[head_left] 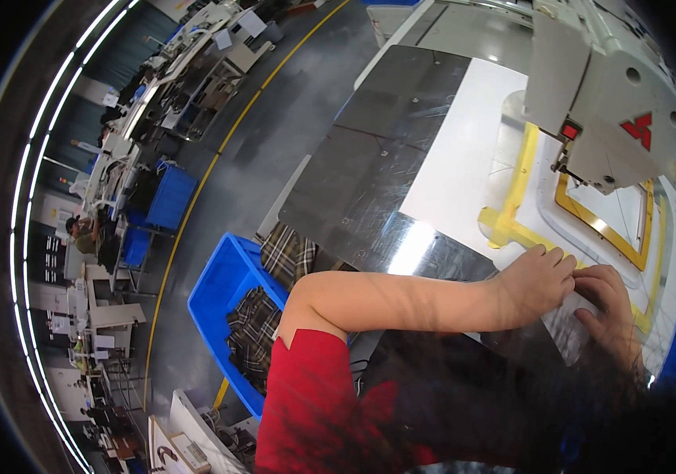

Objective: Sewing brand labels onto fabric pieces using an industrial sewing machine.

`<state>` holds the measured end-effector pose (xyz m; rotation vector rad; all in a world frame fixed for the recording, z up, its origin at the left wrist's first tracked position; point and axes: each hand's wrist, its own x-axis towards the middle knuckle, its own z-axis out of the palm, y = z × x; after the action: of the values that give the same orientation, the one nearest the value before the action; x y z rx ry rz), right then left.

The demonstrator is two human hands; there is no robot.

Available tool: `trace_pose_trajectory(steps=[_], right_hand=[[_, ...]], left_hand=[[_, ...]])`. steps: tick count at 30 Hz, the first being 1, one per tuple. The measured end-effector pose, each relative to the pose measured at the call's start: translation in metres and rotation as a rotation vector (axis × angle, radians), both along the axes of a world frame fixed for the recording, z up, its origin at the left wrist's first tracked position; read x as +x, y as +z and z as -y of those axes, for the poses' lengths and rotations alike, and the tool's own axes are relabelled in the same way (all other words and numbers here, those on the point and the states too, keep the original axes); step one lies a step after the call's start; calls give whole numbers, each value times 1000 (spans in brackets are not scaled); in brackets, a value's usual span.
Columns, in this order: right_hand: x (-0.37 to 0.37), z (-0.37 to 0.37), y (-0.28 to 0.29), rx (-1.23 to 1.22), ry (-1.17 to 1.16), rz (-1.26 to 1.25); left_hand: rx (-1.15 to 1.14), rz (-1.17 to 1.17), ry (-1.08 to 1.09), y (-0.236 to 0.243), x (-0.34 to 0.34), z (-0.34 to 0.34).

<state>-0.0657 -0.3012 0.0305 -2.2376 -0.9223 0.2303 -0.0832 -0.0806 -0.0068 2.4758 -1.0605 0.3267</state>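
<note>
Both hands meet at the near edge of a sewing machine's white work surface (450,170). My left hand (534,278) has its fingers curled, with the fingertips close against my right hand (608,304). The right hand's fingers bend round, and its thumb points toward the left hand. Whatever sits between the fingers is too small or hidden to name. A clear, shiny sheet (565,336) shows below them. Just beyond the hands lies a white template with yellow tape (524,178) and a gold-coloured frame (600,229), under the machine head (618,103).
A dark metal plate (377,134) covers the table's left part. On the floor at left stands a blue bin (215,276) holding plaid cloth (255,332). A yellow floor line (213,162) runs past it. Farther left are workbenches, blue crates (170,196) and another person (83,237).
</note>
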Motion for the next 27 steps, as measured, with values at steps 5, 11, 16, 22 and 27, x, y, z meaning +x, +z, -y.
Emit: trace_pose_trajectory(steps=[5, 11, 16, 22, 27], right_hand=[[-8, 18, -7, 98, -145, 116], [-1, 14, 0, 106, -62, 90], [0, 6, -14, 96, -65, 17], [-7, 8, -12, 100, -95, -54], [-7, 1, -15, 100, 47, 83]], left_hand=[[-273, 216, 329, 49, -41, -115], [-559, 122, 1520, -93, -124, -317], [-162, -456, 1929, -200, -143, -360], [-965, -741, 1598, -209, -130, -366], [-1318, -968, 1299, -213, -147, -386]])
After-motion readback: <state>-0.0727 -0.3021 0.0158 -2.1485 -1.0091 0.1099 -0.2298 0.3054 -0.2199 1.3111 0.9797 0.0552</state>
